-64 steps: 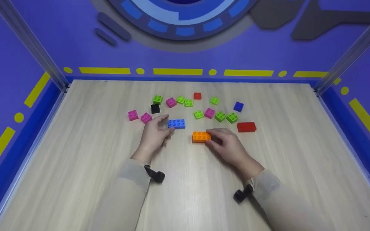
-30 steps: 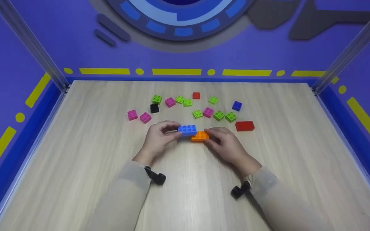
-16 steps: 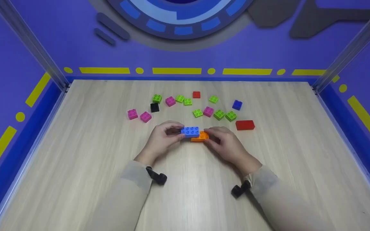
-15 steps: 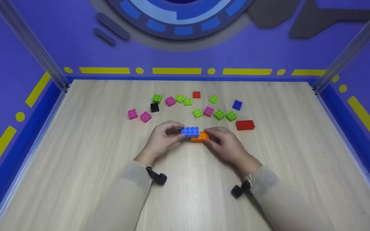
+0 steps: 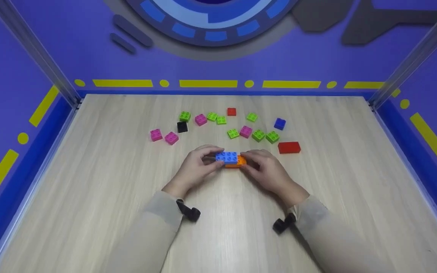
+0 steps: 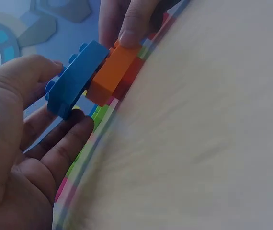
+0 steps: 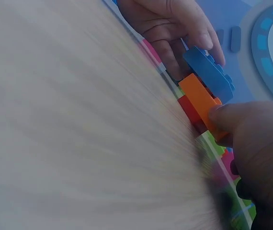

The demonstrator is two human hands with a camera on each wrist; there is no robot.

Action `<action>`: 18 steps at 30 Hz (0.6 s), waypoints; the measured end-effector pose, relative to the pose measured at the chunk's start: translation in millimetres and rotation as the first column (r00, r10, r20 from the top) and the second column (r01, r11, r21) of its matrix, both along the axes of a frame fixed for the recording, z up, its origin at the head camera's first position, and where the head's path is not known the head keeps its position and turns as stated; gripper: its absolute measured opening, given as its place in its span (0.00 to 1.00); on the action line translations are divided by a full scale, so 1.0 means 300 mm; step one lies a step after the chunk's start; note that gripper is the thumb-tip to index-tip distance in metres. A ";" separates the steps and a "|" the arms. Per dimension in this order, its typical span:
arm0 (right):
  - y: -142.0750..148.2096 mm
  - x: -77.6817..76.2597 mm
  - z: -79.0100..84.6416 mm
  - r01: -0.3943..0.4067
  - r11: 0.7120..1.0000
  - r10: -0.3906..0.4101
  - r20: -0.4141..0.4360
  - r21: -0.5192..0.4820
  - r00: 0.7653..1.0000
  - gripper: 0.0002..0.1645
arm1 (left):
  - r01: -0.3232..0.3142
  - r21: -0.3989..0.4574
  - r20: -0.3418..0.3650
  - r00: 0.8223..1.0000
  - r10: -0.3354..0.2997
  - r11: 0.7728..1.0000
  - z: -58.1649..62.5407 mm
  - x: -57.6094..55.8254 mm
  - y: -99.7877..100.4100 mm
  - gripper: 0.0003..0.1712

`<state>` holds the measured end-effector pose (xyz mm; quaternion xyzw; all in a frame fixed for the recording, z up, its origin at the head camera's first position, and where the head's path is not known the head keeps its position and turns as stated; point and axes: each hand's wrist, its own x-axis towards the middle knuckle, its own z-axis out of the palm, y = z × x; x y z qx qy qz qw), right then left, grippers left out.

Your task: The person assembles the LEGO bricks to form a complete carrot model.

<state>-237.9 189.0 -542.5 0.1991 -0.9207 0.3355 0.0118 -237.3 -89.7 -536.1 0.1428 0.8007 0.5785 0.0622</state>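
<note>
In the head view my left hand (image 5: pixel 195 170) pinches a light blue toy building brick (image 5: pixel 226 156) between thumb and fingers at its left end. My right hand (image 5: pixel 272 172) grips the right end of an orange brick (image 6: pixel 111 74) low over the table. The blue brick overlaps most of the orange one from above, offset to the left. Both wrist views show the blue brick (image 7: pixel 208 73) tilted, its left end raised, close over the orange brick's studs. Red shows beneath the orange brick in those views.
Beyond my hands, several small bricks lie scattered: green (image 5: pixel 258 135), pink (image 5: pixel 172 138), black (image 5: pixel 182 127), dark blue (image 5: pixel 280 124) and red (image 5: pixel 231 112). A longer red brick (image 5: pixel 289 147) lies right of my right hand. Blue panels (image 5: pixel 218 68) border the wooden table (image 5: pixel 218 227).
My left hand took hold of the blue brick, lifted it and brought it right and nearer over the orange brick, lately sliding slightly further right. My right hand has stayed on the orange brick.
</note>
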 end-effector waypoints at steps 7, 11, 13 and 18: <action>0.003 -0.004 -0.007 -0.019 1.000 0.019 -0.026 -0.017 0.999 0.27 | -0.025 -0.101 -0.087 0.996 0.016 0.995 0.002 0.009 0.026 0.22; 0.002 -0.002 -0.007 -0.020 1.000 0.020 -0.035 -0.006 0.999 0.26 | -0.040 -0.112 -0.088 0.996 0.030 0.993 0.008 0.011 0.030 0.21; 0.002 -0.001 -0.005 -0.014 1.000 0.014 -0.033 0.004 0.999 0.26 | -0.040 -0.122 -0.082 0.996 0.030 0.992 0.011 0.012 0.031 0.20; 0.000 0.001 0.004 0.001 1.000 -0.001 -0.008 0.017 1.000 0.26 | -0.035 -0.151 -0.065 0.998 0.026 0.988 0.022 0.012 0.036 0.21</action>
